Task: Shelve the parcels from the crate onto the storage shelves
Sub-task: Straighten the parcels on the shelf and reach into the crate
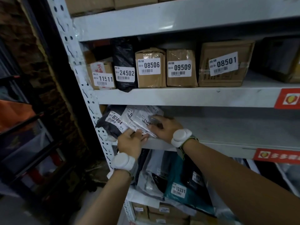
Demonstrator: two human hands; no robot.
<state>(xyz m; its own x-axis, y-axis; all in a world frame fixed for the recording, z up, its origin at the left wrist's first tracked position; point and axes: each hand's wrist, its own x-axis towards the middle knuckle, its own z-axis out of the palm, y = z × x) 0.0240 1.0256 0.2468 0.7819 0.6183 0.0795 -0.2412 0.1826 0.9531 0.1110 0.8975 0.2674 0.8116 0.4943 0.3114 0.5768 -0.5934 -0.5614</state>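
A white plastic parcel (143, 118) with a label starting 114 leans on the middle shelf (227, 127) at its left end. My right hand (164, 128) lies on its face, fingers curled round its right edge. My left hand (132, 140) pinches the lower edge of the white parcels from below. A second white parcel (128, 116) and a black parcel (112, 122) labelled 03404 lean to the left of it, against the shelf post (90, 101). The crate is out of sight.
The shelf above holds cardboard boxes (151, 69) and a black bag (124, 65) with number labels. Below are soft bags, one teal (178, 181) labelled 10331, and more boxes lower down. Right of my hands the middle shelf is bare. Dark racks (24, 127) stand at left.
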